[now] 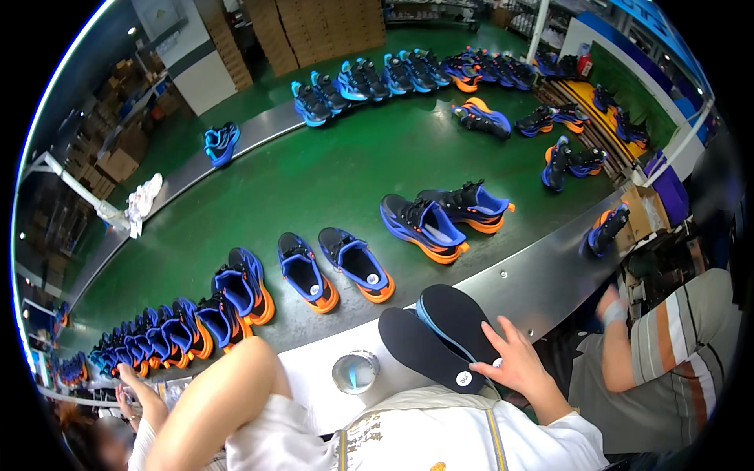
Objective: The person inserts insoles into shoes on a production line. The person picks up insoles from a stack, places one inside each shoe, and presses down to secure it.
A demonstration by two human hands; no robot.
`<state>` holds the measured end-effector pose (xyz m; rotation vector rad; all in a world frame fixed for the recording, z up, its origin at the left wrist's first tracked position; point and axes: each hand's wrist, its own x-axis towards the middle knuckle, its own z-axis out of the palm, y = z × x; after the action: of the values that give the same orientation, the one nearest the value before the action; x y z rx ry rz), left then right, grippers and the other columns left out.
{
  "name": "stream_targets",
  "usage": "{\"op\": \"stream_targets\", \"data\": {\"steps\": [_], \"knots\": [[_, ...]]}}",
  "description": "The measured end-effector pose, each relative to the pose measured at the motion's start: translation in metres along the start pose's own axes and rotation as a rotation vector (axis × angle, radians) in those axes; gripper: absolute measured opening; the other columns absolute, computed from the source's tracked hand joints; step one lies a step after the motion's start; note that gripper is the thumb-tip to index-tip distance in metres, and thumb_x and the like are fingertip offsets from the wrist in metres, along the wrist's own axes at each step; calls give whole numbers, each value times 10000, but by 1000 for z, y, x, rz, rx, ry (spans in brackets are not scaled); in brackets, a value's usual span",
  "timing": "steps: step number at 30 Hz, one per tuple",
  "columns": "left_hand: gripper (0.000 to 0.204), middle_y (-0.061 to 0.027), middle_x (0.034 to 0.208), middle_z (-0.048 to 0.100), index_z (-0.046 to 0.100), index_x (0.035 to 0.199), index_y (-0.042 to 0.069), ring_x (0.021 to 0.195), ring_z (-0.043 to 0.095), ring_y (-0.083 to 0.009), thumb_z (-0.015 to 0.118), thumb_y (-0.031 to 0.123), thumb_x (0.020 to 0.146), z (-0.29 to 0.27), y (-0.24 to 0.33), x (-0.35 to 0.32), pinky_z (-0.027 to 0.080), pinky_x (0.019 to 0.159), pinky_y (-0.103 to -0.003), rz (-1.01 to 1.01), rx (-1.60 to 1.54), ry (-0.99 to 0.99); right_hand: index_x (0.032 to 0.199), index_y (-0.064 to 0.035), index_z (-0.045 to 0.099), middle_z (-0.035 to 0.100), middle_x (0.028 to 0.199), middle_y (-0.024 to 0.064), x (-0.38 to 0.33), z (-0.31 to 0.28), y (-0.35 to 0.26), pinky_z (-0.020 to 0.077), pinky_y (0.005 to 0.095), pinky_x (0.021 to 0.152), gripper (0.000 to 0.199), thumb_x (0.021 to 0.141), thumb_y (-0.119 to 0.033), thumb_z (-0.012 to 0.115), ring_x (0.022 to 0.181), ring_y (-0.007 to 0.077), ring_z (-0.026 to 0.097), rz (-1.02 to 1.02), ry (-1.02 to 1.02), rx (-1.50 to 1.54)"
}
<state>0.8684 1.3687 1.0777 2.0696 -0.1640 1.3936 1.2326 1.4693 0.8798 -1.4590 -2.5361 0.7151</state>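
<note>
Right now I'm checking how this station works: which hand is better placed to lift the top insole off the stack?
The right hand, probably. Its fingers already rest on the top insole on the white ledge. The left hand is out of sight; only the bent left arm shows, away from the insoles.

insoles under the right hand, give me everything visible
Two black insoles, foot-shaped, flat and matte like foam, lie overlapped on the white worktop beside the metal rim of the green conveyor. The upper one has a thin blue edge line; the lower one carries a small round white sticker near its heel. Toes point away from the person. The right hand rests its fingers on the upper insole's edge. A small round tin sits just to their left.
</note>
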Motion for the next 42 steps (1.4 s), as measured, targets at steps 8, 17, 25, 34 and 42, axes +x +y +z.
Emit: {"op": "stream_targets", "data": {"steps": [8, 17, 25, 34, 42], "knots": [[250, -96, 986, 597, 580, 976, 55, 953, 517, -219, 483, 247, 849, -129, -211, -56, 365, 822, -387, -218, -442, 997, 952, -119, 615, 306, 1332, 195, 1, 40, -13, 54, 648, 954, 567, 599, -562, 640, 1271, 308, 217, -247, 93, -252], [882, -172, 1314, 261, 270, 1322, 91, 1215, 262, -330, 671, 496, 648, -19, -434, -160, 284, 935, -492, -1520, 974, 289, 1013, -67, 582, 290, 1336, 235, 14, 44, -13, 82, 671, 934, 703, 575, -617, 616, 1285, 312, 199, -252, 76, -386], [358, -34, 745, 551, 544, 894, -11, 664, 478, -91, 529, 344, 856, -50, -454, -189, 402, 582, -232, -1221, 335, 1076, 1032, -17, 570, 278, 1337, 249, 25, 40, -6, 56, 647, 949, 734, 595, -605, 623, 1277, 336, 213, -229, 29, -165], [412, -96, 780, 614, 590, 904, -53, 727, 543, -131, 563, 350, 825, -70, -426, -202, 434, 672, -261, -1290, 395, 1082, 1216, 26, 424, 336, 1315, 174, 64, -27, 18, 263, 434, 1010, 595, 658, -103, 583, 1193, 283, 394, -25, -368, 1450], [403, -128, 953, 554, 480, 1120, 6, 873, 540, -220, 584, 255, 821, -48, -427, -218, 429, 772, -301, -1232, 681, 1008, 1190, 39, 467, 517, 1124, 195, 108, -40, 18, 436, 315, 820, 520, 739, -164, 626, 947, 240, 547, -290, 9, 404]]}}
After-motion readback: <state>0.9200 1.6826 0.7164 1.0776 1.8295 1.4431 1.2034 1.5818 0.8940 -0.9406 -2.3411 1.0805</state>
